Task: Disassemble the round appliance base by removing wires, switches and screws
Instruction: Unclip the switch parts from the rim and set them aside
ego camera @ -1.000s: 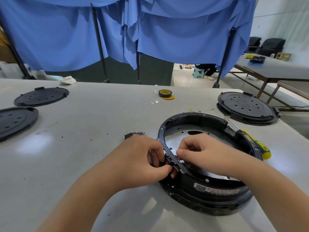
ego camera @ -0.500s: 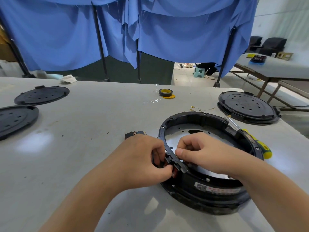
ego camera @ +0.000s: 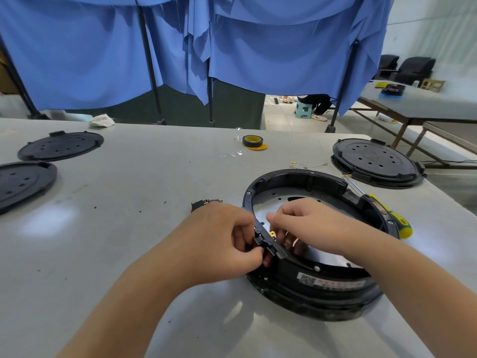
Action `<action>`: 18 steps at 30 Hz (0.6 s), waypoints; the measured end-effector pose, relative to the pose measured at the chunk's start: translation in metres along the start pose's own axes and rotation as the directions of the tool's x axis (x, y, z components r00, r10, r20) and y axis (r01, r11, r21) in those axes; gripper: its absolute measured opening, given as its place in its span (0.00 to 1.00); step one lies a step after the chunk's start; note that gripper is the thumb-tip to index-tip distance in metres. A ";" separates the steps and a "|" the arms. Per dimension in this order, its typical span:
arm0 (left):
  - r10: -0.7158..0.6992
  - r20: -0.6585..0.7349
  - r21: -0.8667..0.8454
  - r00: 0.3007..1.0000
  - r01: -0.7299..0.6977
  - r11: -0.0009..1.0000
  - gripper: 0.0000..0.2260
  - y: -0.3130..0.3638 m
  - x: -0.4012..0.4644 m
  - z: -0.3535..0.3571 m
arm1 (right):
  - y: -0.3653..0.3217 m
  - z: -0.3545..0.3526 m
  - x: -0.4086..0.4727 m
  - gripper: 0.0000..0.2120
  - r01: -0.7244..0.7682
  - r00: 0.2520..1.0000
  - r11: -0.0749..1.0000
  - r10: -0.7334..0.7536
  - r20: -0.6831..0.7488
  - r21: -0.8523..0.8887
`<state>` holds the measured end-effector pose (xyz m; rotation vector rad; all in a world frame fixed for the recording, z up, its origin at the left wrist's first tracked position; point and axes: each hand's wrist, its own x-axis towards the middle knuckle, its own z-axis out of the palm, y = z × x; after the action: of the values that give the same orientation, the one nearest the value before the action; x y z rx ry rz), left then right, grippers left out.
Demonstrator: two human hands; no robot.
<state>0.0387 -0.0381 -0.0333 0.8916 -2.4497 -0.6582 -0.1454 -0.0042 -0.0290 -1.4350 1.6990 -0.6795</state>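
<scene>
Step in hand: freeing a switch (ego camera: 267, 250) from the near-left wall of the base (ego camera: 317, 277) on the table (ego camera: 144, 192). My left hand (ego camera: 222, 237) pinches it outside; my right hand (ego camera: 307, 223), fingers curled, works inside. Next, I judge: push it outward evenly.

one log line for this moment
step: switch removal | left hand: pinches switch at base rim | right hand: fingers inside ring | screwdriver: idle
</scene>
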 end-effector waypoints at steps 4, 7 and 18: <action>0.010 0.003 -0.009 1.000 -0.010 1.000 0.08 -0.001 0.000 0.001 | -0.013 -0.001 0.001 0.23 -0.075 0.996 0.984 0.081 0.034 -0.159; 0.020 -0.004 -0.018 1.000 -0.020 1.000 0.09 -0.002 0.002 0.002 | -0.022 0.006 0.004 0.27 -0.044 0.999 0.933 0.050 0.007 -0.358; 0.039 -0.014 -0.026 0.999 -0.039 0.999 0.11 -0.003 0.004 0.006 | -0.017 0.025 0.007 0.32 0.014 0.994 0.861 -0.069 -0.090 -0.508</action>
<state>0.0340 -0.0415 -0.0383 0.8334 -2.4342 -0.6671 -0.1159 -0.0121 -0.0306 -1.8243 2.0350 -0.3383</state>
